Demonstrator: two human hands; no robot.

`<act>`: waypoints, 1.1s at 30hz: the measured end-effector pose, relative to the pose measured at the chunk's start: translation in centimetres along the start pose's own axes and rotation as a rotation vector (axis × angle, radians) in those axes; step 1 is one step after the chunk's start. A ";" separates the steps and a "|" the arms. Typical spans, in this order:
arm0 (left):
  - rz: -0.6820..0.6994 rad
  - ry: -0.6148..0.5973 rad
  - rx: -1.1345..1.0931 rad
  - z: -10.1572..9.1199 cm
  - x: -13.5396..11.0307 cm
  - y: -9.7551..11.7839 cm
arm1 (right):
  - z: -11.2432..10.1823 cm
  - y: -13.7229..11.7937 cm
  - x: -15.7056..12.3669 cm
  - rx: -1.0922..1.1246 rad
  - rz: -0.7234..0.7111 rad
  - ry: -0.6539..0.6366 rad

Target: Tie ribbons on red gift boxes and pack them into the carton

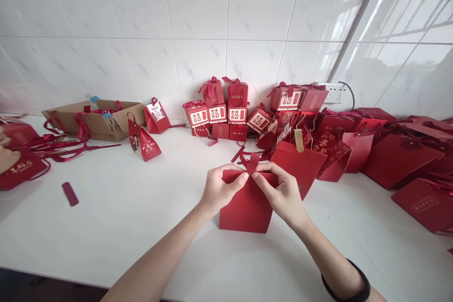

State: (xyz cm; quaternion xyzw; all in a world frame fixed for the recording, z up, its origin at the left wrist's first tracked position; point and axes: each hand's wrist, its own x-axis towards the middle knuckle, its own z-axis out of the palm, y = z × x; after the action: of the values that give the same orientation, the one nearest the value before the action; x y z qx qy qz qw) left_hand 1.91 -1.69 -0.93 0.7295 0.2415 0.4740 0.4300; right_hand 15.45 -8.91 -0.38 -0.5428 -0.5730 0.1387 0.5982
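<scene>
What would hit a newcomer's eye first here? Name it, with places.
The plain red box at front centre comes first, with the left hand and right hand pinching the ribbon at its top. Next come the stacked small red boxes near the tiled wall. Farther left, the brown cardboard box stands out amid the red.

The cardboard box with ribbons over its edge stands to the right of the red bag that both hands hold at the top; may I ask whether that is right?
Not quite: the head view shows the cardboard box, ribbons over its edge, to the left of the red bag, which the left hand and right hand hold at the top.
</scene>
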 end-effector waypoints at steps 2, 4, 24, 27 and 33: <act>0.000 -0.021 -0.011 -0.2 0.1 0.1 | -0.1 0.1 0.1 0.007 -0.002 -0.009; -0.005 -0.048 -0.016 -0.5 0.2 0.4 | -0.1 0.1 0.1 0.016 0.005 -0.020; 0.093 0.148 0.106 0.8 0.1 1.4 | -0.3 0.0 0.1 0.009 -0.015 -0.059; 0.121 0.087 0.108 0.5 0.4 1.7 | -0.4 0.2 0.1 0.000 -0.022 -0.058; 0.031 -0.147 -0.017 -0.4 2.2 3.4 | -0.5 0.3 0.2 -0.024 -0.034 -0.066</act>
State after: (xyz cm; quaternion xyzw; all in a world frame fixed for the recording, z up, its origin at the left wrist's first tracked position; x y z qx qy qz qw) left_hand 2.29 -1.61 3.08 0.7622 0.1938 0.4278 0.4455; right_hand 16.04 -8.93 -0.39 -0.5353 -0.6029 0.1397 0.5749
